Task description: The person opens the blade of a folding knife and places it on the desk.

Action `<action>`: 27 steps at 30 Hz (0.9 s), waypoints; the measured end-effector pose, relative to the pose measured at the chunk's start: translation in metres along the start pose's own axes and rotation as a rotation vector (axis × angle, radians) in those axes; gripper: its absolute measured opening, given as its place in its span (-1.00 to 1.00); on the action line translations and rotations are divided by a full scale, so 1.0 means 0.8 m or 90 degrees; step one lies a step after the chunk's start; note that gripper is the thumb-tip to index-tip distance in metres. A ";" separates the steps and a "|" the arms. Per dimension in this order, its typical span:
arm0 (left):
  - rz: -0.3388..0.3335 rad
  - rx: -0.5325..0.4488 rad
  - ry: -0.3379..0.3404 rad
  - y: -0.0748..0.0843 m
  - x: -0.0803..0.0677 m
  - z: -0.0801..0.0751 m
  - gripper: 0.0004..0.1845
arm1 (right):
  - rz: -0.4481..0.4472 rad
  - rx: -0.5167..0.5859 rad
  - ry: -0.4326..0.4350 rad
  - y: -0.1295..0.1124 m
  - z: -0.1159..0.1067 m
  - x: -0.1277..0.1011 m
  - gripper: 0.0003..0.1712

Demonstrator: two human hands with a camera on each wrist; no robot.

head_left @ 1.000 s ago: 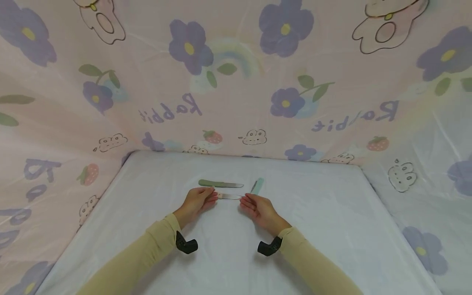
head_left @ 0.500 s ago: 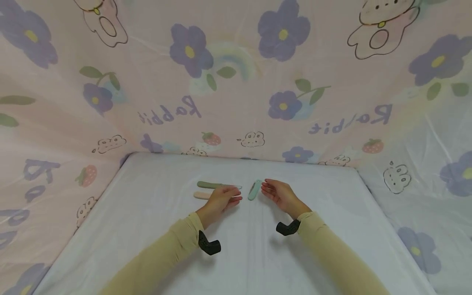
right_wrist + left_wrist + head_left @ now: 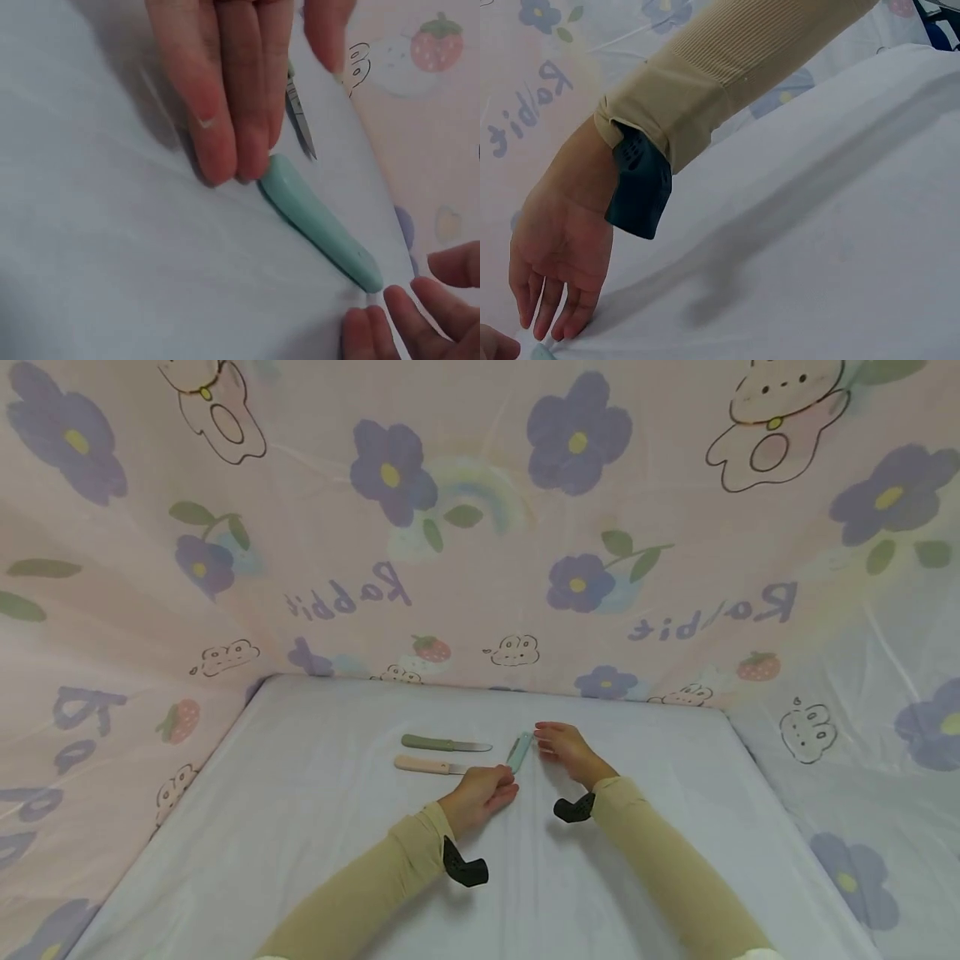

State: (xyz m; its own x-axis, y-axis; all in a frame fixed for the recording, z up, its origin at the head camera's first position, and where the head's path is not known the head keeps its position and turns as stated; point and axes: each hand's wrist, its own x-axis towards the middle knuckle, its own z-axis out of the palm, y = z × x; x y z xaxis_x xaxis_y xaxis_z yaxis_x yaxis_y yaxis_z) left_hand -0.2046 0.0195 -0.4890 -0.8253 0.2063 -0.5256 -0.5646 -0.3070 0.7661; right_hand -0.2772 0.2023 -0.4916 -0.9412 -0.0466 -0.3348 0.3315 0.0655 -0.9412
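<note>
A mint-green folding knife [image 3: 520,752] lies slanted on the white table between both hands. At its near end is my left hand [image 3: 474,795], its fingertips right at the handle. In the right wrist view those left fingers [image 3: 244,97] look straight, with the thumb spread apart. By the far end, my right hand [image 3: 572,753] has loosely extended fingers, close beside the mint handle [image 3: 322,221]. To the left lie a green-handled knife [image 3: 431,743] and, nearer, a peach-handled knife [image 3: 422,765], both with blades pointing right. The left hand covers the peach knife's blade tip.
White cloth covers the tabletop [image 3: 300,827]. A printed curtain [image 3: 480,543] with flowers and rabbits rises along the table's back and sides. Each wrist carries a black camera mount [image 3: 465,864].
The left hand has let go of the peach knife, leaving it below the green one, and moved right to the mint knife. The right hand has shifted right, beside the mint knife's far end.
</note>
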 end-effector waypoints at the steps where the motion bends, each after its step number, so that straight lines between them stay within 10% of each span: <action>1: 0.000 -0.002 0.003 -0.001 0.002 0.001 -0.60 | -0.005 -0.021 -0.005 0.000 0.001 0.002 -0.50; 17: -0.003 -0.059 0.039 -0.002 0.013 0.009 -0.62 | -0.053 -0.161 0.043 0.002 0.015 0.002 -0.58; 27: 0.106 -0.096 0.083 -0.010 0.019 0.009 -0.58 | -0.061 -0.097 0.084 0.009 0.017 -0.017 -0.59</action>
State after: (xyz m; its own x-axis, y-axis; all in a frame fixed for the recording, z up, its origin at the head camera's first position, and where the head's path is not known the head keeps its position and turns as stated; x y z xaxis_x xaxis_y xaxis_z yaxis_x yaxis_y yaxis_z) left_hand -0.2124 0.0313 -0.5003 -0.8939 0.0226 -0.4477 -0.4060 -0.4643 0.7871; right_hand -0.2614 0.1899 -0.4946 -0.9716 0.0699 -0.2263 0.2362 0.2168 -0.9472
